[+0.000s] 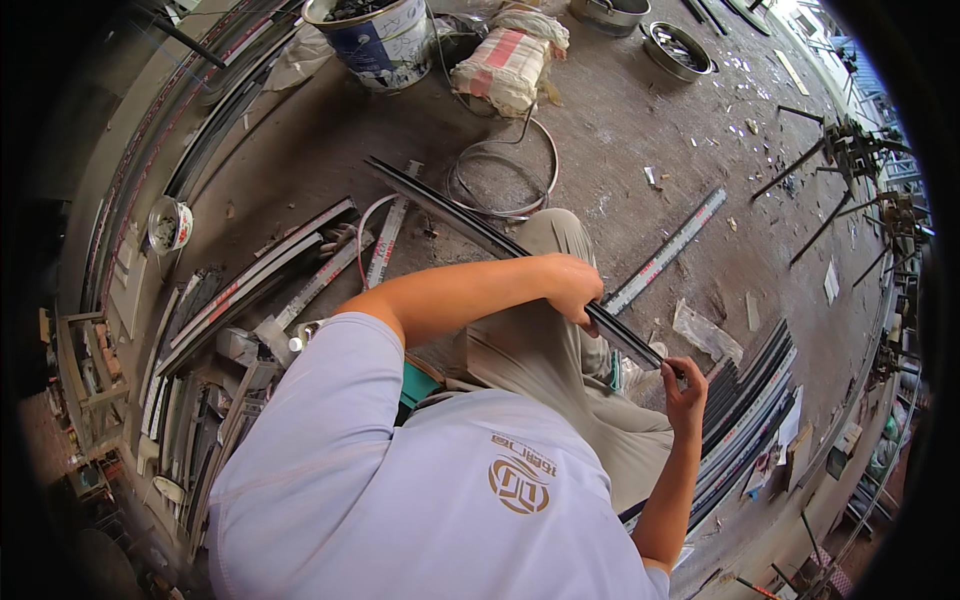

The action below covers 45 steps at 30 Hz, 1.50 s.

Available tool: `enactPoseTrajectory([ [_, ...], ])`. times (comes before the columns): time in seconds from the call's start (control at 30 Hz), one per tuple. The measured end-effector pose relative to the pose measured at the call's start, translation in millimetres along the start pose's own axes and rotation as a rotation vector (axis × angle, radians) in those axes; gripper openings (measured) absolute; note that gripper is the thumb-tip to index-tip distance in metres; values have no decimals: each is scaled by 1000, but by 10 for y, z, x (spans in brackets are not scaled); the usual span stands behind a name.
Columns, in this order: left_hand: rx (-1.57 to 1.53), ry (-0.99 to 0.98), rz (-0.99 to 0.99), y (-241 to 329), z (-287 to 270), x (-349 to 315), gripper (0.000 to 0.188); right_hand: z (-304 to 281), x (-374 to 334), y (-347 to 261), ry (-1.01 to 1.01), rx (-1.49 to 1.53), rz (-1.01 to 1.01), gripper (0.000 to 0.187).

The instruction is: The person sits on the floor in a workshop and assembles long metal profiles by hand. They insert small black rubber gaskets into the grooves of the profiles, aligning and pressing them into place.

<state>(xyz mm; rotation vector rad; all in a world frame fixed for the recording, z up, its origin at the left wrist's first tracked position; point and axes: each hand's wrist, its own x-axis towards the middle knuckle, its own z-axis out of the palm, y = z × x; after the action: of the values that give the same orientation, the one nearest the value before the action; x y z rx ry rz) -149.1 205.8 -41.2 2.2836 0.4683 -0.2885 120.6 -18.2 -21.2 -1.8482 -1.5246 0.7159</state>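
Observation:
A long dark metal profile (460,218) slants across my raised knee, from the floor ahead down to the right. My left hand (572,285) is closed over it past its middle, just above the knee. At the profile's near right end, my right hand (686,392) has thumb and fingers pinched together. A small dark thing shows between them, too small to name. Beyond the left hand, a silver flat bar with a printed film (665,250) lies on the floor, its near end close to the profile.
Stacked dark profiles (745,410) lie to my right. More bars (260,285) and scraps lie left. Ahead are a coiled hose (548,165), a bucket (375,50), a wrapped bundle (505,65) and a metal bowl (680,50). Metal stands (850,150) line the right side.

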Motion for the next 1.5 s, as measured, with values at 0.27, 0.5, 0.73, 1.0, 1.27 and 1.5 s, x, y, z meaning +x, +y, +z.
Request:
enactPoseTrajectory([
  [0.27, 18, -1, -9, -3, 26, 16, 53, 9, -44, 100, 4, 22, 1, 10],
  [0.5, 19, 32, 23, -7, 30, -34, 54, -92, -98, 164, -7, 74, 56, 10],
  [0.73, 42, 14, 30, -31, 38, -20, 55, -19, -57, 151, 35, 27, 1, 11],
  [1.0, 59, 2, 35, -57, 112, 54, 58, -22, -57, 54, -4, 58, 2, 9],
  [1.27, 46, 18, 31, -16, 70, 2, 57, -85, -181, 263, 19, 80, 67, 12],
  [1.5, 53, -52, 4, -21, 52, 55, 57, 6, -62, 60, -8, 8, 13, 12],
])
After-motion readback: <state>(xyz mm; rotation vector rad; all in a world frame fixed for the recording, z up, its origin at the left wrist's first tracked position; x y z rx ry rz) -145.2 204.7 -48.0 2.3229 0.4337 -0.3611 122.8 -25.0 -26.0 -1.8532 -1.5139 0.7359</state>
